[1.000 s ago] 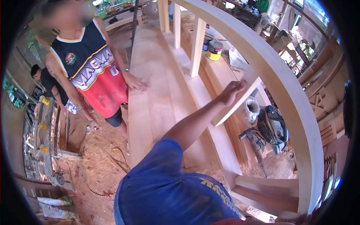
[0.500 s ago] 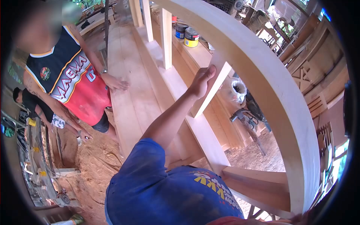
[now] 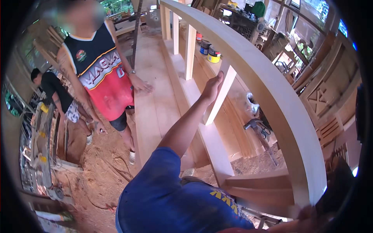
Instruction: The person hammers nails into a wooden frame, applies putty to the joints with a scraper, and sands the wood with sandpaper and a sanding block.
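Observation:
My left hand [image 3: 213, 86] is wrapped around an upright wooden slat [image 3: 223, 93], close under the curved wooden rail [image 3: 268, 77]. The thumb lies on the slat's near side; the other fingers are mostly hidden behind it. The slat joins the curved rail to a long straight board [image 3: 213, 145]. At the lower right, my right hand [image 3: 307, 213] is a dark blur by the near end of the curved rail, and its fingers cannot be made out.
A person [image 3: 105, 70] in a sports jersey rests a hand on the wide wooden panel [image 3: 155, 101]. Another person [image 3: 58, 93] bends at the far left. Paint cans [image 3: 213, 54] and a hammer [image 3: 262, 136] are beyond the frame. Cords lie on the sawdust-covered floor.
The view has shifted, so the frame and both people appear farther right or lower. My left hand keeps its hold on the slat.

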Demonstrator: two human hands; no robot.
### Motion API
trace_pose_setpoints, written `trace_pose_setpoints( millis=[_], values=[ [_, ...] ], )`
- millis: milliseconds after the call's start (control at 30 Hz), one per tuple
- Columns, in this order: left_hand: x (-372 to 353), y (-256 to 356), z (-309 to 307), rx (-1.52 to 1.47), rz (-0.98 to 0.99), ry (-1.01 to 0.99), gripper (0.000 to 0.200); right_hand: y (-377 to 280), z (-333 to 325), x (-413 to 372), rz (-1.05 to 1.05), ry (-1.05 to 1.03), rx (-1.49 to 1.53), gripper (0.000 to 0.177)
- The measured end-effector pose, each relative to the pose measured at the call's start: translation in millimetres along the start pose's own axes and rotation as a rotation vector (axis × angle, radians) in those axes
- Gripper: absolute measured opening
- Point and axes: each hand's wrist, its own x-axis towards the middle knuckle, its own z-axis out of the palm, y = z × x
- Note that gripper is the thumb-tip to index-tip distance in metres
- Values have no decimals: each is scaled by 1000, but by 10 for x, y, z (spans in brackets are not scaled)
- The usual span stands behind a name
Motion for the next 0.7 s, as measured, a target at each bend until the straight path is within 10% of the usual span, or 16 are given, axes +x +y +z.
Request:
trace_pose_setpoints(
  millis=[200, 367, 600, 700],
  values=[
    [-1547, -197, 196, 787, 273, 380, 70, -205, -28, 80, -203, 88, 222, 35],
    [-3390, -108, 162, 625, -420, 55, 48, -539, -58, 250, -363, 287, 324, 33],
    [-4386, 323, -545, 473, -532, 289, 27, -413, -59, 217, -155, 375, 446, 47],
    [-4320, 478, -1049, 668, -513, 399, 30, -1018, -351, 171, 165, 271, 957, 49]
  ],
)
